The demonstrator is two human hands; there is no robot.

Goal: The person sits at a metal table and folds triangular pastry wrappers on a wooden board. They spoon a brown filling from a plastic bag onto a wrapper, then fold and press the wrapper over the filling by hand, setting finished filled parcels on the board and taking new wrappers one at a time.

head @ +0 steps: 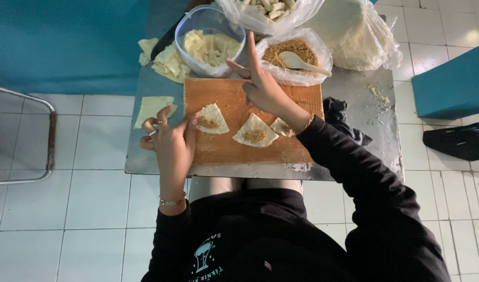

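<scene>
Head view, looking straight down: three pastry wrappers on a wooden cutting board point(223, 146) sitting on a metal worktop point(365, 130). Left hand point(171, 141) loosely curled, fingertips pinching the edge of the left wrapper point(212, 119), which carries a small heap of brown crumbly filling. Right hand point(260, 86) open, fingers spread and lifted, hovering over the far edge of the board just short of the bag of brown filling point(294, 55) with its pale spoon point(302, 62); holding nothing. Middle wrapper point(255, 130) and a smaller right one point(281, 127) lying near the right wrist, also filled, the right one partly hidden. Probably thin, floppy, feather-light stuff, easy to tear and likely a bit tacky, so best taken by a bare corner or edge with fingertips, never by the loaded middle, or crumbs spill. Behind the board: a clear tub of pale strips point(210, 44), spare wrapper pieces point(166, 60), a bagged stack of sheets point(354, 34), another bag of pale chunks point(270, 10). One flat sheet point(153, 107) off to the left, a dark cloth point(338, 117) on the right.
</scene>
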